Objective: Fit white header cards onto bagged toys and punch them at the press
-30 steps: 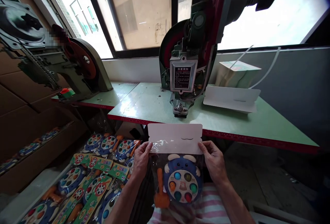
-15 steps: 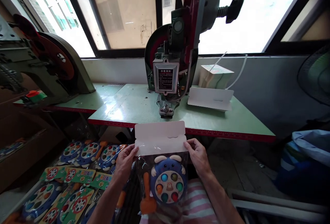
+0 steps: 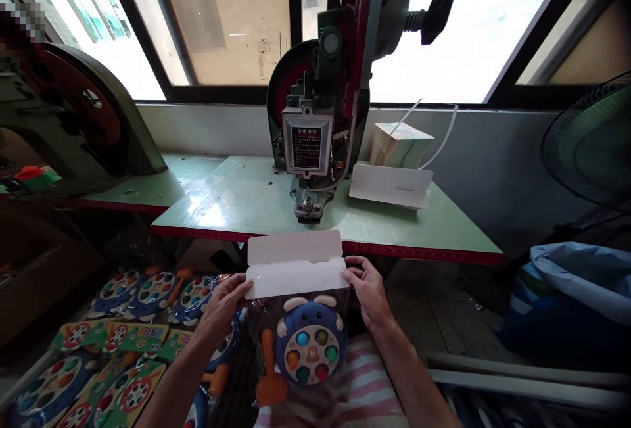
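Note:
I hold a clear bag with a blue round toy [image 3: 309,342] and an orange hammer [image 3: 270,375] in it, over my lap. A white folded header card [image 3: 294,263] sits on the bag's top edge. My left hand [image 3: 224,306] pinches the card's left end and my right hand [image 3: 367,290] pinches its right end. The card lies just in front of the green table [image 3: 246,201], below the head of the green and red stapling machine [image 3: 315,125].
A stack of white header cards [image 3: 392,185] lies on the table right of the machine. Several packed toys [image 3: 118,342] fill a bin at lower left. A second machine [image 3: 73,119] stands at left. A fan [image 3: 591,139] and blue bag [image 3: 576,296] are at right.
The view has swung to the right, bringing the fan and blue bag into sight. The card's upper flap has been folded down a little over the bag's top; both hands keep their grip.

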Tool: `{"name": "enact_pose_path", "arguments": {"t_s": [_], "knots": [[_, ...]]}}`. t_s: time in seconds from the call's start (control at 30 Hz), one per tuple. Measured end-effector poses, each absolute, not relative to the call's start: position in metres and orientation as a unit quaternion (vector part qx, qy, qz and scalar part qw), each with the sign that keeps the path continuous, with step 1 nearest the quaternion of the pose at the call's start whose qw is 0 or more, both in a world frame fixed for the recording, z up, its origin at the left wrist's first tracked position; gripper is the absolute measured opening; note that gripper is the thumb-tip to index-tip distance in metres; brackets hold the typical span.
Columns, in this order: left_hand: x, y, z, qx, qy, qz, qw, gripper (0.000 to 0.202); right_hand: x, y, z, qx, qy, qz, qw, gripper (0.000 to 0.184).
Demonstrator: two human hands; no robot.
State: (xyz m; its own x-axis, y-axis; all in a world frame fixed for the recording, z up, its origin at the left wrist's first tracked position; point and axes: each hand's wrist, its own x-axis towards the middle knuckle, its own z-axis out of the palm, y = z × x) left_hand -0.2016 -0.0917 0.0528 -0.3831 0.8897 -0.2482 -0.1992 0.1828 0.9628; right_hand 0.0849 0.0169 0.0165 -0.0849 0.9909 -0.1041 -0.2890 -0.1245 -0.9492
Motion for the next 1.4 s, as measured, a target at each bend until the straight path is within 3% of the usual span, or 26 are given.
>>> {"name": "enact_pose_path", "arguments": {"t_s": [0.3,0.5,0.57,0.63,0.7,0.77,1.03,1.4], "knots": [[-0.203,-0.093,0.055,0.306,0.589,0.573,0.481,0.045,0.089,0.019,0.020,-0.420,-0.424,0.622,0.507,0.049],[-0.204,-0.097,0.054,0.306,0.582,0.575,0.487,0.059,0.098,0.026,0.030,-0.362,-0.438,0.702,0.430,0.070],[-0.203,-0.099,0.051,0.296,0.575,0.583,0.492,0.072,0.101,0.027,0.031,-0.346,-0.427,0.722,0.419,0.062],[-0.202,-0.101,0.048,0.298,0.560,0.593,0.496,0.073,0.102,0.026,0.029,-0.342,-0.420,0.730,0.418,0.040],[-0.201,-0.102,0.045,0.306,0.546,0.604,0.493,0.056,0.103,0.025,0.026,-0.346,-0.425,0.729,0.411,0.018],[-0.200,-0.103,0.041,0.311,0.540,0.613,0.485,0.038,0.104,0.025,0.023,-0.351,-0.437,0.724,0.401,0.012],[-0.202,-0.101,0.028,0.298,0.557,0.617,0.469,0.025,0.107,0.026,0.025,-0.356,-0.513,0.677,0.390,0.033],[-0.200,-0.105,0.023,0.380,0.582,0.574,0.433,0.041,0.099,0.028,0.016,-0.379,-0.548,0.595,0.450,0.035]]}}
